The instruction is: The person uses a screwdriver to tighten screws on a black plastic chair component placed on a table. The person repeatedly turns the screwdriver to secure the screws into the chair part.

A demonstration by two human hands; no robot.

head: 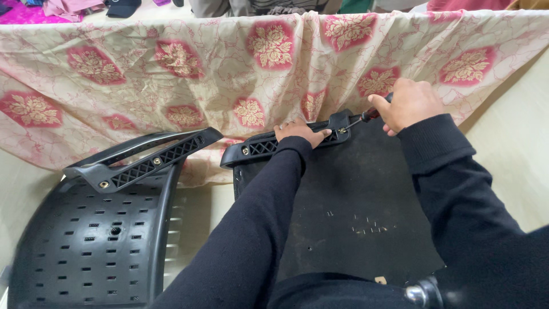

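Note:
My left hand (300,131) presses down on a black plastic armrest (257,147) with a lattice grip, lying along the far edge of a black padded chair seat (354,206). My right hand (407,105) is closed on a screwdriver (366,117) with a red and black handle. Its tip meets a screw (342,130) at the armrest's right end. Another brass-coloured screw (245,151) shows near the armrest's left end.
A black perforated chair back (86,246) with a second armrest (146,160) lies at the left. A beige cloth with red floral patches (171,74) covers the table behind. Several small staples dot the seat (369,228). A metal chair part (422,293) shows at the bottom edge.

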